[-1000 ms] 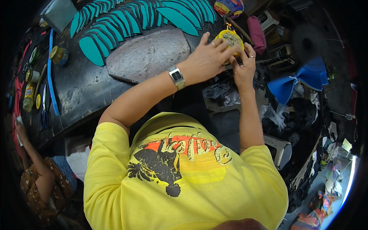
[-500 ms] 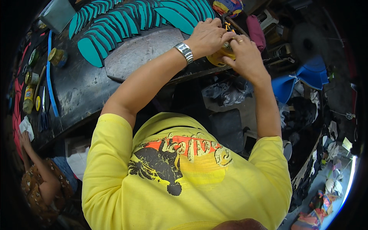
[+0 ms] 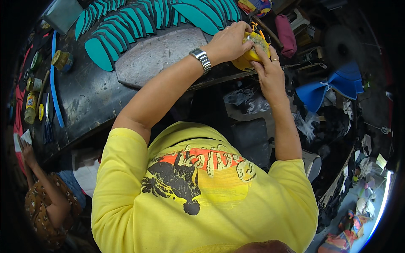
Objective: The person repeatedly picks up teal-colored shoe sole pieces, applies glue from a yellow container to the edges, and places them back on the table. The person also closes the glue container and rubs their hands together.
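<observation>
At the far right end of the bench is a yellow tub (image 3: 241, 64) with a yellow, grey-crusted lid (image 3: 258, 44) on or over it. I cannot tell whether the lid is lifted off. My left hand (image 3: 231, 42), with a metal watch on its wrist, grips the lid's left side, thumb on the crusted top. My right hand (image 3: 270, 72) pinches the lid's near right edge between thumb and fingers. Left of my hands lies a flat grey stone slab (image 3: 160, 55). Behind it, teal-and-black cut foam pieces (image 3: 126, 31) overlap in long rows.
On the dark bench (image 3: 90, 95) lie a blue strip (image 3: 55, 80), scissors (image 3: 48, 122) and several jars, one open (image 3: 62, 61). A co-worker's hand (image 3: 28, 154) holds something white at lower left. A dark pink roll (image 3: 285, 36) and blue sheets (image 3: 331, 86) are at right.
My right hand has shifted toward me and its fingers have moved to the lid's near edge. More of the crusted top shows. The co-worker's hands have moved slightly.
</observation>
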Motion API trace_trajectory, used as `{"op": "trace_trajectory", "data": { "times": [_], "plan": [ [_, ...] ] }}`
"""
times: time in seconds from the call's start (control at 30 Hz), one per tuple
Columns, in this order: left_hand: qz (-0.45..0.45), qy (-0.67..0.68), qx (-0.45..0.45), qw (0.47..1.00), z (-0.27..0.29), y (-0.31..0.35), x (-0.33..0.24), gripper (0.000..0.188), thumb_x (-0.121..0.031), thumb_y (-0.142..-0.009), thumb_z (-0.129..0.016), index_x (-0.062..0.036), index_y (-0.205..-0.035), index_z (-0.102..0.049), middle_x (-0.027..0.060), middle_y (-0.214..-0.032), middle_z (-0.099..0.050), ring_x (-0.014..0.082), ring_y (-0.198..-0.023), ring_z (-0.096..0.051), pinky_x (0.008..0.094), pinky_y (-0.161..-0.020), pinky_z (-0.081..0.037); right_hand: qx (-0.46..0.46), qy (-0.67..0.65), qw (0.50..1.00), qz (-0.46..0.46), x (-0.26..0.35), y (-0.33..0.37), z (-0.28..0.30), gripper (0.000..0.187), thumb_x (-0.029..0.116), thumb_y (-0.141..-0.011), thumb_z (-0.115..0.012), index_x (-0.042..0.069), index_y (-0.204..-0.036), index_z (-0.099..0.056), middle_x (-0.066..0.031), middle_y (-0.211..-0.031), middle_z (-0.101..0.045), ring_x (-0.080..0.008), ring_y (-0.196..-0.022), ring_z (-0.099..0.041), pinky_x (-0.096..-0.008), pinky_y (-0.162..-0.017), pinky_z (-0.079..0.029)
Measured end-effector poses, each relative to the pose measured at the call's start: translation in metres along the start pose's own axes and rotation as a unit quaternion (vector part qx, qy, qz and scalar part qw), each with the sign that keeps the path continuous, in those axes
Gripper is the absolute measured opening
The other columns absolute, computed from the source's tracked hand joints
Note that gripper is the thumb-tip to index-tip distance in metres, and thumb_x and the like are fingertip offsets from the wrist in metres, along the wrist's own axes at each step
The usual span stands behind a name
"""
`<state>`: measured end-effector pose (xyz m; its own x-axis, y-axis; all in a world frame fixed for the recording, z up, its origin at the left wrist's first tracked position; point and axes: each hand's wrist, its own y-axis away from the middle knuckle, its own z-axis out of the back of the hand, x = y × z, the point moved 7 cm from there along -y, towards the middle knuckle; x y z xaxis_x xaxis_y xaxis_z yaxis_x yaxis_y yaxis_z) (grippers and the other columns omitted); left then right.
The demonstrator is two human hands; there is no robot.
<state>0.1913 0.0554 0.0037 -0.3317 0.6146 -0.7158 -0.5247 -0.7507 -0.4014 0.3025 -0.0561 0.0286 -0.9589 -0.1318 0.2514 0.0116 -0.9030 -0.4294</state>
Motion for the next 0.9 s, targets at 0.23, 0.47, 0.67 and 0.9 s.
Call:
{"op": "trace_trajectory", "data": {
  "times": [0.23,0.47,0.67,0.9],
  "plan": [
    [0.003,0.041,-0.025,0.999,-0.011,0.005,0.006,0.047,-0.029,-0.097,-0.059,-0.0066,-0.137,-0.047,0.0202,-0.124,-0.057,0.0320,-0.115,-0.057,0.0382,-0.099,-0.046,-0.062,-0.434,0.892,-0.106,-0.038,-0.006,0.015,0.019,0.012,-0.088,-0.073,0.000,-0.103,-0.071,-0.0060,-0.102,-0.061,-0.0105,-0.071,-0.058,-0.0251,-0.067,-0.051],
    [-0.016,0.080,-0.013,0.997,-0.016,0.006,0.012,0.045,-0.033,-0.099,-0.053,-0.0088,-0.137,-0.049,0.0195,-0.127,-0.057,0.0341,-0.121,-0.053,0.0409,-0.104,-0.041,0.256,-0.781,0.501,-0.270,-0.017,0.019,-0.024,0.047,0.036,-0.103,-0.046,0.012,-0.144,-0.042,-0.0130,-0.074,-0.063,-0.0106,-0.041,-0.046,-0.0272,-0.046,-0.047],
    [-0.030,0.064,0.000,0.998,-0.015,0.004,0.010,0.041,-0.032,-0.096,-0.050,-0.0130,-0.131,-0.057,0.0181,-0.126,-0.059,0.0358,-0.118,-0.055,0.0447,-0.102,-0.043,0.244,-0.562,0.724,-0.316,-0.028,0.022,-0.025,0.059,0.024,-0.096,-0.062,0.017,-0.150,-0.039,-0.0110,-0.064,-0.061,-0.0096,-0.036,-0.046,-0.0234,-0.038,-0.042],
    [-0.026,0.044,-0.007,0.999,-0.009,0.006,0.005,0.039,-0.030,-0.095,-0.051,-0.0133,-0.128,-0.060,0.0145,-0.124,-0.061,0.0323,-0.117,-0.057,0.0438,-0.099,-0.045,0.181,-0.436,0.845,-0.253,-0.026,0.025,-0.030,0.075,0.014,-0.086,-0.074,0.021,-0.151,-0.038,-0.0046,-0.060,-0.060,-0.0065,-0.037,-0.045,-0.0218,-0.038,-0.039]
  ]
}}
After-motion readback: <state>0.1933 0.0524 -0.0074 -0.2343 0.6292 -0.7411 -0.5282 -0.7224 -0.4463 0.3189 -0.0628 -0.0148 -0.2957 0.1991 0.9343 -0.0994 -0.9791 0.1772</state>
